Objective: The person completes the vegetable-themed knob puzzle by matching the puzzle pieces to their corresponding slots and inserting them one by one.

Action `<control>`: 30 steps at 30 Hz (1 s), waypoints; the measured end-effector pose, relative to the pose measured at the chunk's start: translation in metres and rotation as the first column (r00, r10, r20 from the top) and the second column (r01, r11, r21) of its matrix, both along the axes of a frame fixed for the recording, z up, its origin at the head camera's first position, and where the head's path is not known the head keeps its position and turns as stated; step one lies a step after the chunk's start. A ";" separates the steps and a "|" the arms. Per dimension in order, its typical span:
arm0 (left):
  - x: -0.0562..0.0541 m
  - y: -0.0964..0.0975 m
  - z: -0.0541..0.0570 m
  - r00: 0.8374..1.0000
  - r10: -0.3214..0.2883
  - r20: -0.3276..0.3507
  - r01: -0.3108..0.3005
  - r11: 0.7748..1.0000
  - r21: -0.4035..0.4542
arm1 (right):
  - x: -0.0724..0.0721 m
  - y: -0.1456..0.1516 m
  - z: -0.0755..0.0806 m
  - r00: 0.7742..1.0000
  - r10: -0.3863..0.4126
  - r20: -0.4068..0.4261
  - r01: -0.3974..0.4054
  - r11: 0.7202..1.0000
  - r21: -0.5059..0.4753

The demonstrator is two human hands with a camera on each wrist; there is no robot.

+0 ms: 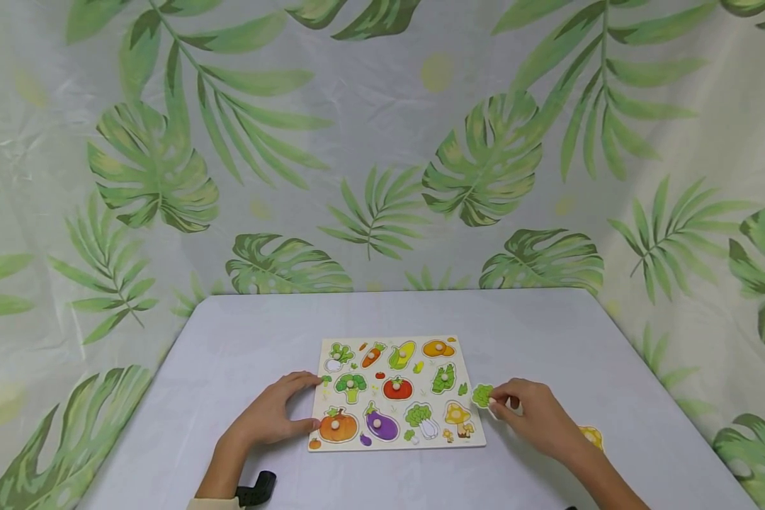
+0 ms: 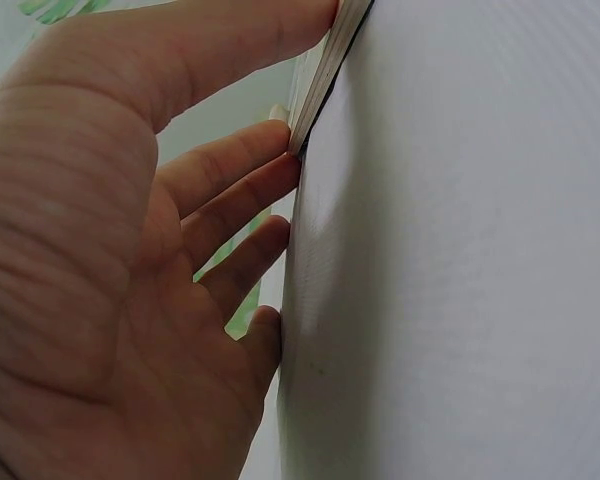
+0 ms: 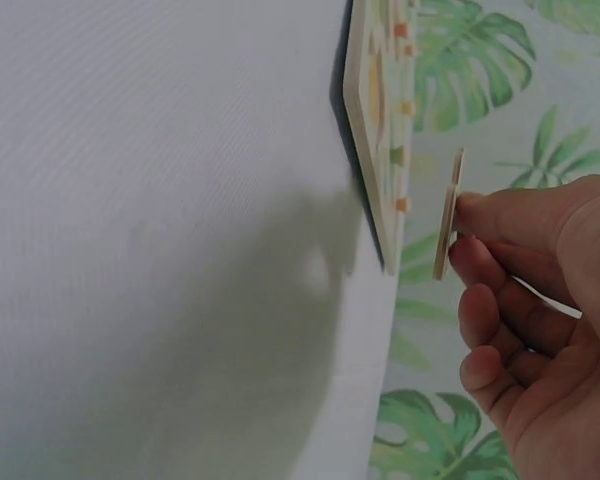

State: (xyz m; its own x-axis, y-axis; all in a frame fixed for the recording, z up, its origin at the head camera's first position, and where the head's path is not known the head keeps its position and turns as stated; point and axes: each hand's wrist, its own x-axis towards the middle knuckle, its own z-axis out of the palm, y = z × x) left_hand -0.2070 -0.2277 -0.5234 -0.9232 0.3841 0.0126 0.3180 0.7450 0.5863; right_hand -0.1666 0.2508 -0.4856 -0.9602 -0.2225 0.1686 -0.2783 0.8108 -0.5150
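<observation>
A wooden vegetable puzzle board (image 1: 385, 407) lies flat on the table. My left hand (image 1: 280, 411) rests at its left edge, thumb and forefinger spread along the side and touching it; in the left wrist view the fingers (image 2: 235, 180) are loosely extended. Off the board's right edge, my right hand (image 1: 532, 414) pinches a green leafy puzzle piece (image 1: 482, 396) between thumb and fingers. The right wrist view shows this thin piece (image 3: 448, 215) edge-on, held above the table. Knobbed pieces such as the tomato (image 1: 398, 388) and eggplant (image 1: 382, 426) sit in the board; the leafy cabbage and mushroom pictures show no knobs.
A yellow mushroom piece (image 1: 591, 435) lies on the white table (image 1: 261, 319), partly hidden behind my right forearm. A black strap device (image 1: 258, 489) is on my left wrist. A leaf-patterned curtain (image 1: 382, 142) surrounds the table at the back and sides.
</observation>
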 end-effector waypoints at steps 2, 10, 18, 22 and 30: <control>0.000 0.000 0.001 1.000 -0.002 0.000 0.002 1.000 -0.001 | -0.001 -0.002 0.000 1.000 0.001 0.002 -0.001 1.000 -0.005; 0.001 0.001 0.002 1.000 0.003 0.012 -0.003 1.000 -0.002 | -0.004 -0.011 0.003 1.000 0.008 0.002 -0.008 1.000 -0.005; 0.002 0.001 0.004 1.000 0.008 0.014 -0.008 1.000 -0.010 | -0.007 -0.022 0.005 0.998 0.066 -0.019 -0.067 0.997 -0.050; 0.001 0.001 0.003 1.000 0.004 0.011 -0.004 1.000 -0.013 | -0.009 -0.030 0.006 0.996 0.090 -0.025 -0.092 0.994 -0.058; 0.000 0.001 0.001 1.000 0.009 0.012 -0.009 1.000 -0.012 | -0.013 -0.046 0.005 0.993 0.120 -0.014 -0.120 0.990 -0.068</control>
